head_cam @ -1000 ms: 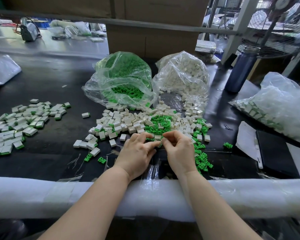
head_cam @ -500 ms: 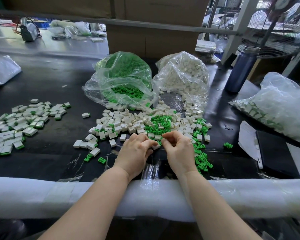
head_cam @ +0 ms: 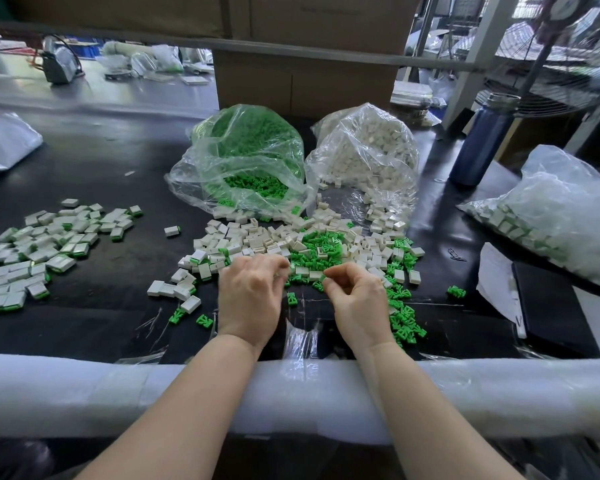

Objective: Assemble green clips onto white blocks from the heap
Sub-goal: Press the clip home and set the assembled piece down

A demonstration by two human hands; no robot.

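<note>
- Hands curl at the heap's (head_cam: 302, 244) near edge: left hand (head_cam: 248, 296) and right hand (head_cam: 355, 299) apart; contents unclear.
- Clips (head_cam: 321, 252) and blocks (head_cam: 243, 240) lie just beyond both.

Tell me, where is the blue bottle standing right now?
In the head view, the blue bottle stands upright at the far right of the black table, right of the bag of white blocks and beside the fan.

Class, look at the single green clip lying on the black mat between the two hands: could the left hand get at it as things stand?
Probably yes. The green clip lies alone on the mat, just right of the left hand, with nothing covering it. Whether that hand's curled fingers already hold something cannot be told.
</note>
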